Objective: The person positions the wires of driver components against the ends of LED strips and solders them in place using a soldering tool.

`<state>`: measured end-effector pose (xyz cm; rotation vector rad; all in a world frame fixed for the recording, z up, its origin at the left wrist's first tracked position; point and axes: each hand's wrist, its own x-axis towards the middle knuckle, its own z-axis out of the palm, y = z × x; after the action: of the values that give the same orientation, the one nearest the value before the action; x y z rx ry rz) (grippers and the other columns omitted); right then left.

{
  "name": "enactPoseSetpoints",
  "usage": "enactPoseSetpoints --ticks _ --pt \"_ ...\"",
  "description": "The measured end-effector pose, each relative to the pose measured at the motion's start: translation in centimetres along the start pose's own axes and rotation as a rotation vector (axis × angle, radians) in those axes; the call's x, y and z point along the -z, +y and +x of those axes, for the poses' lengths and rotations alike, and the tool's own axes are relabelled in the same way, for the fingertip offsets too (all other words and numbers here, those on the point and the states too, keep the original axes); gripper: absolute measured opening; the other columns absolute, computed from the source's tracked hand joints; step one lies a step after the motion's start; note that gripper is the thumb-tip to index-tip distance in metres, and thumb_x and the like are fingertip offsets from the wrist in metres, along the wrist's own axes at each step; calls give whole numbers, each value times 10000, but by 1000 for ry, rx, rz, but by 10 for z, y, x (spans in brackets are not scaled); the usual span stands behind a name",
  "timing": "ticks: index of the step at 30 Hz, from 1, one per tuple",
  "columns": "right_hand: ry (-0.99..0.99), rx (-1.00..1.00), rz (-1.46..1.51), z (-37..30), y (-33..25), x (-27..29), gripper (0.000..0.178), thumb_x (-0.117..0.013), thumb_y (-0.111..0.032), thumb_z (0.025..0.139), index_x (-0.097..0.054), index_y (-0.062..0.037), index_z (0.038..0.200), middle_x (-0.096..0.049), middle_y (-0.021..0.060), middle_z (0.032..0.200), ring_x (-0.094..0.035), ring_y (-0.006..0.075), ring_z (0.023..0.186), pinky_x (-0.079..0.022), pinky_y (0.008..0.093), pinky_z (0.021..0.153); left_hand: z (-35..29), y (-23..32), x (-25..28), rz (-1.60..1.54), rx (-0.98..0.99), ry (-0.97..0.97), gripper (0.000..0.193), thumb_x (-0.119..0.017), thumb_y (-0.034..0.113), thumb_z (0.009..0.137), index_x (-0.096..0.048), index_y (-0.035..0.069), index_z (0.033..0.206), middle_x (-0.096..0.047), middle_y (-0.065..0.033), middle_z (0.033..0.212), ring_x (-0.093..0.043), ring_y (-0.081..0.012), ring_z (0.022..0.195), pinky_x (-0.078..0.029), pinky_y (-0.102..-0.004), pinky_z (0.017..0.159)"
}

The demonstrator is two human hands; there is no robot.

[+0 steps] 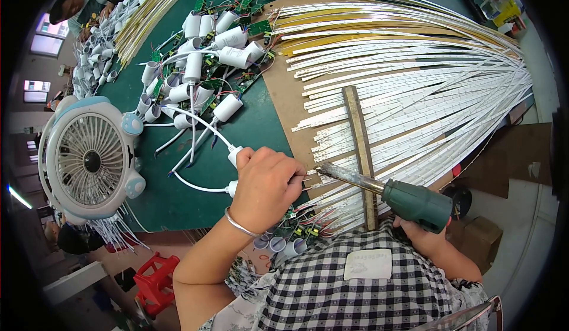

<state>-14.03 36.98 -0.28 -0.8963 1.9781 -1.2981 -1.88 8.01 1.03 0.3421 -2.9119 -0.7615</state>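
My left hand (pixel 267 182), with a bangle on its wrist, is closed in a pinch on a thin wire (pixel 309 173) at the ends of the white LED strips (pixel 332 140). Two white lamp caps (pixel 233 187) with cables lie beside that hand, partly hidden by it. In my right hand (pixel 422 236) is a soldering iron (pixel 418 205) with a green handle, its fingers partly hidden. The iron's metal tip (pixel 323 169) points left, very close to the strip ends and the left fingertips. A bar (pixel 359 147) lies across the strips, passing under the iron's shaft.
White lamp caps with green circuit boards (pixel 195 67) are heaped on the green table (pixel 258 126). A fan (pixel 89 159) stands at the left. More circuit boards (pixel 302 229) lie by the apron. A red stool (pixel 155 283) is on the floor; another person (pixel 89 2) sits far left.
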Motion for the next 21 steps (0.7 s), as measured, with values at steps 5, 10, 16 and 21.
enactPoseSetpoints --ticks 5,10,16,21 --pt "-9 -4 -21 6 -7 -2 269 -661 -95 843 -570 43 1055 -610 85 844 -608 155 674 -505 281 626 1 0 -3 32 -17 28 111 -674 68 673 -627 141 741 -596 22 718 -537 -189 764 -298 -364 764" --pt "-2 -216 123 10 -19 -4 283 -699 -132 771 -662 -34 1034 -663 115 1032 -619 276 963 -459 367 859 0 1 -5 61 -63 75 132 -689 62 656 -633 141 745 -593 23 727 -538 -184 768 -300 -365 759" --pt "6 -214 157 10 -17 -7 302 -698 -142 787 -648 -22 1060 -656 122 1043 -622 271 956 -468 361 842 -1 1 -5 71 -98 94 157 -698 48 639 -642 131 760 -594 16 745 -538 -184 771 -310 -362 744" --pt "-30 -150 85 12 -18 -6 290 -693 -139 794 -650 -22 1056 -656 121 1043 -619 268 959 -461 359 845 -2 1 -6 65 -103 105 167 -702 42 630 -641 130 758 -592 17 747 -538 -184 768 -312 -361 743"
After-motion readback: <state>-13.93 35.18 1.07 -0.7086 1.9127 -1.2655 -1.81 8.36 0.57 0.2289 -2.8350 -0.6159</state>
